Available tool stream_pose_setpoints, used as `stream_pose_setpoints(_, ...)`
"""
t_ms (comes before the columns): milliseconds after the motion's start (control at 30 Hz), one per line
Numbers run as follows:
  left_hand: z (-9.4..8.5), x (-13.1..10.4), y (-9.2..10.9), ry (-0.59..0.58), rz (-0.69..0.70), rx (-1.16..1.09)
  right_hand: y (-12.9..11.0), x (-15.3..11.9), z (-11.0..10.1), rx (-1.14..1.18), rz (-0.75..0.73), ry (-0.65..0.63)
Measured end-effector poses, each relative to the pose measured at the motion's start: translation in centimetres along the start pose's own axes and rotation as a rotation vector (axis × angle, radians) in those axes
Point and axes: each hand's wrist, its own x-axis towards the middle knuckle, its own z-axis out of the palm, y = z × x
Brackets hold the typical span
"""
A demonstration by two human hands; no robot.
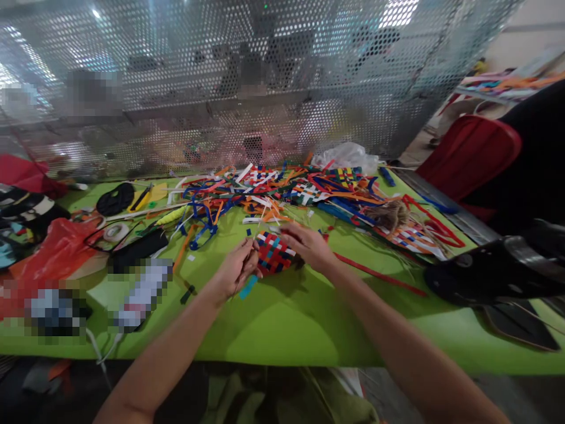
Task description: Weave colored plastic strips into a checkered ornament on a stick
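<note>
A small woven piece point(274, 253) of red, blue, orange and white strips is between my hands above the green table point(300, 330). My left hand point(238, 268) is closed at its left edge, fingers pinched together around it. A light blue strip point(249, 287) hangs out below that hand. My right hand point(304, 241) reaches over the upper right of the piece, its fingers bent together near a thin pale strand at the top edge. What the right fingertips grip is too small to make out.
Tangled coloured strips point(229, 191) lie behind the hands. At left are a tape roll point(116, 232), a black pouch point(139, 250) and an orange-red plastic bag point(57, 247). A black cylindrical object point(477, 271) stands at right. A perforated metal screen point(212, 100) rises behind.
</note>
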Motion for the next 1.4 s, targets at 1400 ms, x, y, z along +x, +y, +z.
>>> stream_pose_setpoints(1400,0.5,-1.4,0.1,-0.095,-0.158,-0.126,5.2,1.9,-2.5,-0.509,0.242,0.179)
